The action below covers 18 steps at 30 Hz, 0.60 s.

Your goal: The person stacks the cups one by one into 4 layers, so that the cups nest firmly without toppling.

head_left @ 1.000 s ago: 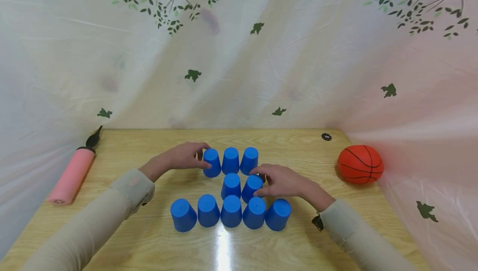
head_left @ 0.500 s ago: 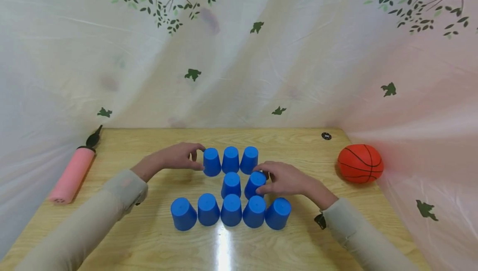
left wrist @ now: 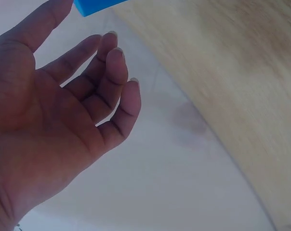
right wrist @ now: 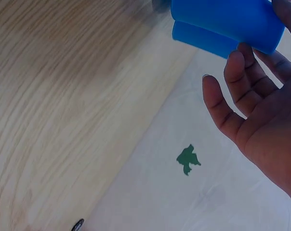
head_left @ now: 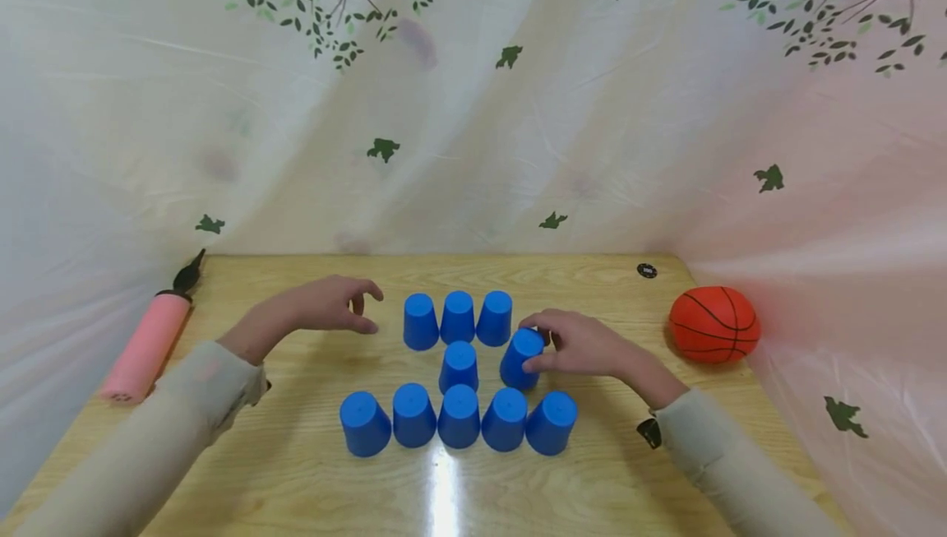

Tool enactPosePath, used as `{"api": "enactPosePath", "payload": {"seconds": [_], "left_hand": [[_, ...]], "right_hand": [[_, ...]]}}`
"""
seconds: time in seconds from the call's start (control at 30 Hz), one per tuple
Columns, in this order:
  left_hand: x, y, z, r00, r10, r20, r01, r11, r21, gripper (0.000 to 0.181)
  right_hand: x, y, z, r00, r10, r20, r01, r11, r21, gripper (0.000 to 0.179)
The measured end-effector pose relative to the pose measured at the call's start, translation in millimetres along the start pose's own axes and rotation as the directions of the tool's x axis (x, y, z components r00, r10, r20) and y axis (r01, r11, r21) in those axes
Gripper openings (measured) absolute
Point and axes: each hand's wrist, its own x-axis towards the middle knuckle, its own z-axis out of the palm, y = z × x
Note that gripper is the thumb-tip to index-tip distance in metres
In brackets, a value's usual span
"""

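Note:
My right hand (head_left: pixel 580 343) pinches a blue plastic cup (head_left: pixel 518 364), upside down and slightly tilted, between thumb and fingers. In the right wrist view the held cup (right wrist: pixel 232 19) lies across the fingers, with another blue cup partly behind it. Left of it stands another upturned cup (head_left: pixel 458 368). Behind these is a row of three upturned cups, with its left cup (head_left: pixel 420 323) nearest my left hand (head_left: pixel 318 305). That hand holds nothing, its fingers loosely bent and apart from the cup. In the left wrist view its palm (left wrist: pixel 49 115) faces the camera.
In front stands a row of several upturned blue cups, with a middle cup (head_left: pixel 459 418). A pink hand pump (head_left: pixel 148 344) lies at the left, a red ball (head_left: pixel 714 325) with basketball lines at the right. A black chip (head_left: pixel 647 270) lies near the table's back edge, before a patterned sheet (head_left: pixel 459 109).
My left hand has let go of the back row's left cup and drawn away to the left. My right hand has shifted its cup rightward and farther up in view.

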Motion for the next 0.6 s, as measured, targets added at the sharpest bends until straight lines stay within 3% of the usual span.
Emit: {"api": "enactPosePath", "payload": {"seconds": [0.27, 0.6], "left_hand": [[-13.8, 20.9, -2.2, 0.997, -0.028, 0.067, 0.028, 1.000, 0.003, 0.052], [-17.8, 48.6, 5.0, 0.993, 0.034, 0.111, -0.035, 0.999, 0.007, 0.050]], "right_hand": [[-1.8, 15.2, -10.3, 0.999, -0.001, -0.033, 0.001, 1.000, -0.016, 0.051], [2.3, 25.3, -19.0, 0.999, 0.020, -0.046, -0.022, 0.999, -0.026, 0.053]]}}
